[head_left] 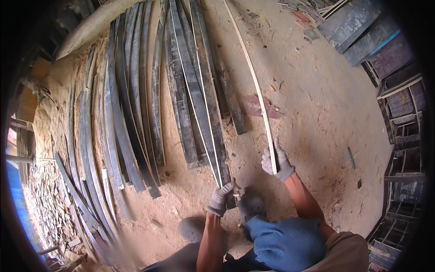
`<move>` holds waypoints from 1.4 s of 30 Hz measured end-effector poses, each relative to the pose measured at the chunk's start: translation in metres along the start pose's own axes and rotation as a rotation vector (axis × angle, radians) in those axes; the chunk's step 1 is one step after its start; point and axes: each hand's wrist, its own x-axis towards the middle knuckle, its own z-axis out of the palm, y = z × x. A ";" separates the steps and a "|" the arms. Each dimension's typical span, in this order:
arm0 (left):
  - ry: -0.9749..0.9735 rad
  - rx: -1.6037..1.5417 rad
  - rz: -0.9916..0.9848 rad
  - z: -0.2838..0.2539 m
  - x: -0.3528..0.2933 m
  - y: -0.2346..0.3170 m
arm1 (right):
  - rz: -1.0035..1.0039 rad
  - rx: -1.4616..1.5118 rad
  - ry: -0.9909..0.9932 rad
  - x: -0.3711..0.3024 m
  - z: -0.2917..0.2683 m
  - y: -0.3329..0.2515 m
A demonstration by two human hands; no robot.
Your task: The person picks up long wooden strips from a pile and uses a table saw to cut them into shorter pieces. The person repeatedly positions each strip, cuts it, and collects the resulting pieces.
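My right hand (283, 167), in a grey knit glove, is closed around the near end of a long, pale wooden strip (254, 77). The strip runs away from me to the far edge of the view and bows slightly. To its left, my gloved left hand (219, 200) grips the near end of a long dark board strip (195, 84) with pale edges. That strip lies over other dark boards, and my fingers partly hide its end. A small tan object beside my left hand is too unclear to name.
Many long dark boards (129, 90) lie side by side on the dusty floor to the left. A heap of wood scraps (54, 213) is at far left. Dark panels (385, 36) and framed stacks (408, 145) line the right. A reddish flat piece (256, 106) lies under the pale strip. My shoes (251, 206) stand close by.
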 end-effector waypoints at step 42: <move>0.435 1.133 0.257 0.064 -0.001 0.027 | -0.011 -1.715 0.510 0.042 0.098 0.094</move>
